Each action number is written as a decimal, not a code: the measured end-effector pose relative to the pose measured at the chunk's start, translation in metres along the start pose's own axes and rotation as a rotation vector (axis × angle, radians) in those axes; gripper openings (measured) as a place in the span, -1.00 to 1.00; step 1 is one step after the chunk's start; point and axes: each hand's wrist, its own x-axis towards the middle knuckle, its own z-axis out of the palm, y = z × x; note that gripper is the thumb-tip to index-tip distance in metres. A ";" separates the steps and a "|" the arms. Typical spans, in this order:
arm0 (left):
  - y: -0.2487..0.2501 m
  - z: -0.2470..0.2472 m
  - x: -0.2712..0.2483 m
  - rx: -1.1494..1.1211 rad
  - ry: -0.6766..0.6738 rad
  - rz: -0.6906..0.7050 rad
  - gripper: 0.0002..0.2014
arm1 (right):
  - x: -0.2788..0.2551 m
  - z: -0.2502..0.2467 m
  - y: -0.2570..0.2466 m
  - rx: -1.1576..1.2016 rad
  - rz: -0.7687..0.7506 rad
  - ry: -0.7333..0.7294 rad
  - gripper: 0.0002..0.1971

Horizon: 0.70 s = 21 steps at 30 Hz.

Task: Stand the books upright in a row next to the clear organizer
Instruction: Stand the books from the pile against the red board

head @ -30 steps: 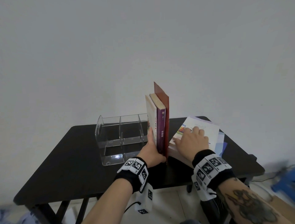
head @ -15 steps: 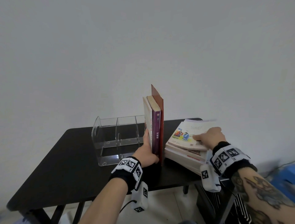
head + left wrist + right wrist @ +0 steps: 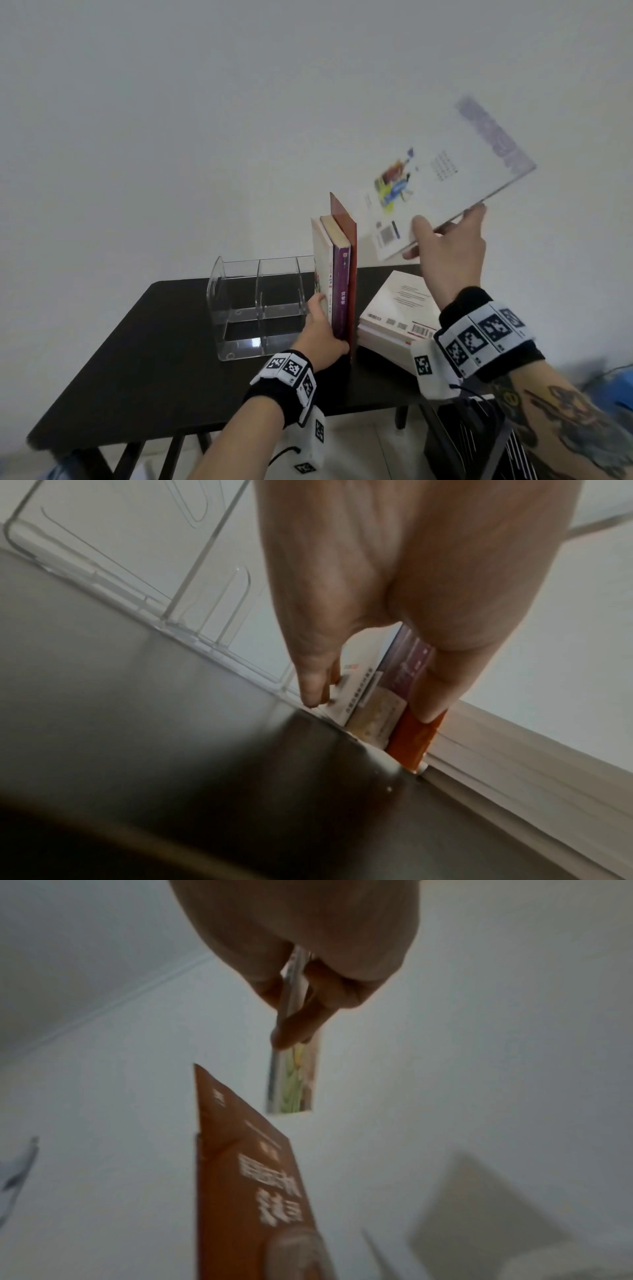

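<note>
The right hand (image 3: 448, 253) pinches a thin, floppy white paperback (image 3: 445, 178) by its lower edge; the left hand (image 3: 322, 329) clasps the upright books (image 3: 337, 274) beside it.

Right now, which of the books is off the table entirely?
The thin white illustrated book, pinched by the right hand and tilted in the air. The three upright books stand beside the clear organizer; the stack lies flat.

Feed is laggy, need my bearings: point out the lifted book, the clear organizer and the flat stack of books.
lifted book (image 3: 442, 185), head view, middle of its white cover.
clear organizer (image 3: 260, 291), head view, its middle divider.
flat stack of books (image 3: 400, 301), head view, top book's cover.
</note>
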 end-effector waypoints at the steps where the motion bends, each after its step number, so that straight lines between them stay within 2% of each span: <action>1: -0.001 -0.001 0.001 0.011 -0.021 0.001 0.06 | -0.003 0.003 -0.010 0.018 -0.018 -0.040 -0.79; 2: -0.003 -0.002 0.001 0.020 -0.042 0.002 0.09 | -0.004 0.006 -0.018 0.026 -0.034 -0.078 -0.89; 5: -0.004 -0.005 0.001 0.038 -0.074 0.008 0.11 | -0.014 0.020 -0.033 -0.002 -0.103 -0.131 -0.68; 7: -0.001 -0.008 -0.003 0.063 -0.075 -0.007 0.09 | -0.025 0.028 -0.040 -0.013 -0.167 -0.159 -0.62; 10: 0.007 -0.012 -0.010 0.082 -0.074 -0.039 0.07 | -0.038 0.033 -0.042 -0.036 -0.207 -0.181 -0.57; 13: 0.012 -0.013 -0.014 0.128 -0.068 -0.046 0.06 | -0.046 0.041 -0.044 0.059 -0.195 -0.184 -0.64; 15: 0.011 -0.013 -0.015 0.140 -0.080 -0.059 0.05 | -0.049 0.049 -0.037 0.032 -0.337 -0.121 -0.65; 16: 0.012 -0.013 -0.016 0.149 -0.077 -0.067 0.04 | -0.050 0.054 -0.033 -0.024 -0.399 -0.138 -0.65; 18: 0.016 -0.015 -0.019 0.177 -0.062 -0.089 0.03 | -0.054 0.064 -0.023 -0.148 -0.420 -0.250 -0.66; 21: 0.023 -0.015 -0.025 0.237 -0.060 -0.117 -0.04 | -0.057 0.077 -0.009 -0.351 -0.293 -0.428 -0.84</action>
